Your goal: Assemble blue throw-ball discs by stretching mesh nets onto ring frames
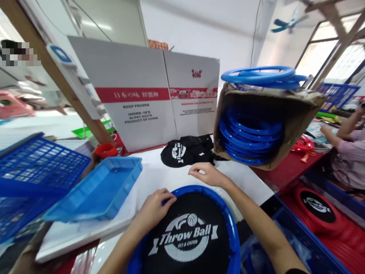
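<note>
A round toy disc, a blue plastic ring [236, 236] with a black fabric centre [182, 213] printed "Throw Ball Fly & Catch", lies in front of me. My left hand [158, 205] is closed at the ring's upper left edge, fingertips pressed on the rim and fabric border. Just beyond the far rim, apart from it, hovers my right hand [209, 174]. Its fingers curl toward the thumb and nothing shows between them. Behind that hand sits a pile of black printed fabric rounds [182, 152] on the white tabletop.
An open cardboard box [298, 125] at right holds stacked blue rings [251, 133], with more rings [258, 76] on top. A light-blue tray [99, 190] and blue baskets [42, 167] stand left. White cartons [142, 76] wall the back. Red discs [316, 205] fill a crate lower right; a co-worker [350, 148] sits beyond.
</note>
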Motion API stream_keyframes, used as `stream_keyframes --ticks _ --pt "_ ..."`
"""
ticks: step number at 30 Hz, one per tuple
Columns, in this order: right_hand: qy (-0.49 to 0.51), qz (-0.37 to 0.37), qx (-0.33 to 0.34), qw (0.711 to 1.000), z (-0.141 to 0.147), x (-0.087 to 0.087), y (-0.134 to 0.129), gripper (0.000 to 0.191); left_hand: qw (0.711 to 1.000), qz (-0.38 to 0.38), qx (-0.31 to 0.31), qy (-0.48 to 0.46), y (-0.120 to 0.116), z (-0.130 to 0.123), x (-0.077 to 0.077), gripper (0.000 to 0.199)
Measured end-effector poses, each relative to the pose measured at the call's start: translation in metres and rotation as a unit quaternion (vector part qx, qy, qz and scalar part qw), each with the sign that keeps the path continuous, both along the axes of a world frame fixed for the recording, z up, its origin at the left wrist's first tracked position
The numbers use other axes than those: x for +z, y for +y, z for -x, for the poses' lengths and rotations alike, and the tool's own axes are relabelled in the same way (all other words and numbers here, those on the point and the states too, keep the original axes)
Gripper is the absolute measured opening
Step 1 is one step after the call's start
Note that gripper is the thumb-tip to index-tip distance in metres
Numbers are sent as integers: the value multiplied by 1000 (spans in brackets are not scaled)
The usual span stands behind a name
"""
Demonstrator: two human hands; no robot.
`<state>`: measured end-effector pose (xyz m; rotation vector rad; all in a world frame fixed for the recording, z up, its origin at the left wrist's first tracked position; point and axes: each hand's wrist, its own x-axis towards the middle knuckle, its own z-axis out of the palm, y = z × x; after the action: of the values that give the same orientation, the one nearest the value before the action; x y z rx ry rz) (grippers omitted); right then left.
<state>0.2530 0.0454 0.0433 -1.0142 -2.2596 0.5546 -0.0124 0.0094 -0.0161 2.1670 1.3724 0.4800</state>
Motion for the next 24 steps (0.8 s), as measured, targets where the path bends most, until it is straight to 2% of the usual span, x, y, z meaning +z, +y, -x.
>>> stream_keyframes --ticks 1,3,4,6,8,10,11,13,15,17,21,24 --pt "23 -58 -24 998 -9 23 -7 26 1000 6 4 -7 1 0 -2 39" --pt "42 -139 -60 988 -31 80 -17 26 1000 9 10 -14 3 0 -7 38" --pt "25 -223 -104 969 -44 113 -19 27 1000 9 13 -15 4 1 -9 37" --pt "-52 -371 -211 903 -73 179 -13 32 1000 14 16 -10 6 2 -12 34" --pt "-146 -411 -312 844 -103 233 6 38 1000 23 20 -1 6 2 -12 34" --pt "-257 -371 -348 822 -133 268 29 48 999 28 22 9 6 1 -10 34" --pt "-305 -337 -349 819 -147 278 41 50 999 27 22 13 5 1 -8 34" --pt "-359 -298 -350 812 -169 285 60 45 1000 20 19 13 4 0 -6 35" --pt "-357 -294 -362 809 -184 284 71 42 1000 13 15 6 3 -1 -4 36" --pt "-330 -289 -371 818 -192 281 78 42 1000 2 17 -8 3 -2 -3 35" --pt "-310 -265 -358 840 -196 283 81 41 997 -48 18 -53 3 -3 -5 27" --pt "-290 -304 -346 839 -182 290 65 40 995 -77 15 -53 4 -3 -6 24"
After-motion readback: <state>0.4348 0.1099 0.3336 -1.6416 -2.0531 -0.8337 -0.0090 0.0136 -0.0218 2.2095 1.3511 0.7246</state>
